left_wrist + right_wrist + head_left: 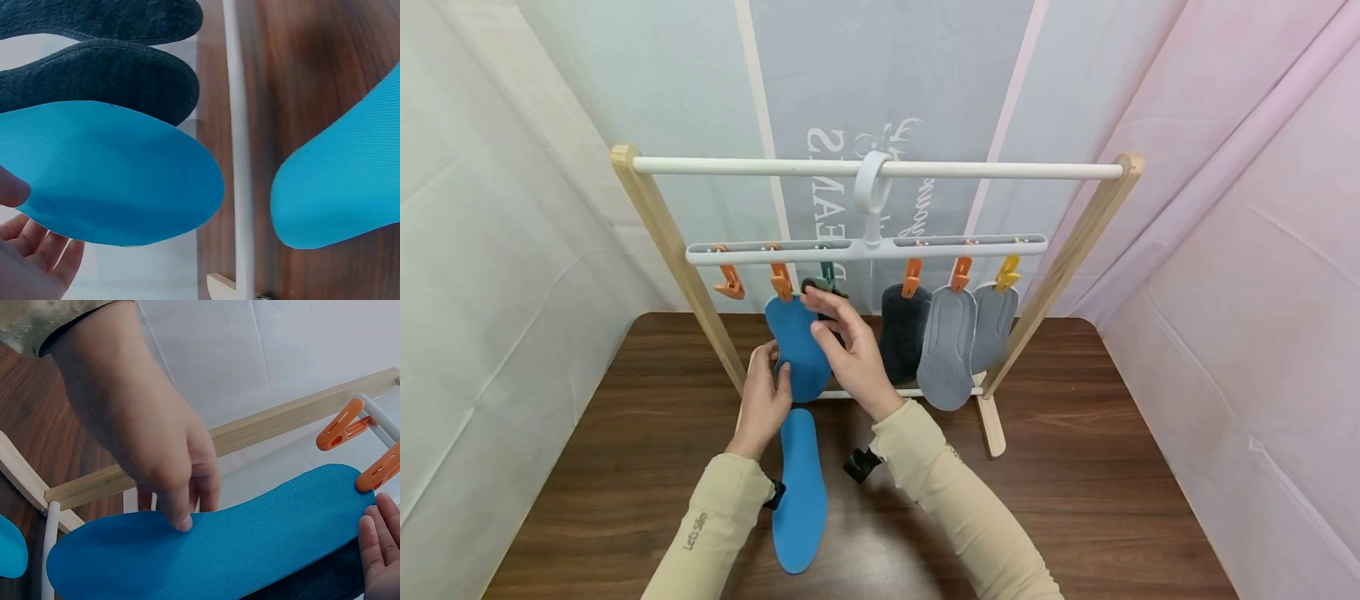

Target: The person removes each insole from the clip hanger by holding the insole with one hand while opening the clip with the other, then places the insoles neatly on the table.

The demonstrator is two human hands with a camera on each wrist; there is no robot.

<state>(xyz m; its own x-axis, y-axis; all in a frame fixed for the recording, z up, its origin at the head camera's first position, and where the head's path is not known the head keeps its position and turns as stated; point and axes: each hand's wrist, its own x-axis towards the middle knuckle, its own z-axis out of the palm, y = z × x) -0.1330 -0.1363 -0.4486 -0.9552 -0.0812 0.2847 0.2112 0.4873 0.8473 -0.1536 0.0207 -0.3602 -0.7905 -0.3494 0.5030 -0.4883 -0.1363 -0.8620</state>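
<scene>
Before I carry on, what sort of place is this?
Probably a curtained-off tabletop booth: pale fabric sheets on both sides, a dark table, and a rack with insoles clipped to its hanger.

Rack (683,275) stands on far part of tbl. (1075,467); hanger (872,250) hangs from its top bar (1000,170). Hung insole (801,358) is on L half, L hand (765,398) at its L edge, R hand (857,354) at its R; three insoles (946,350) on R half. Loose insole (800,492) lies near, on tbl., betw. forearms (718,508).

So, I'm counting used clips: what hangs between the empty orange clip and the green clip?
In the head view, one more orange clip hangs there, holding a blue insole.
</scene>
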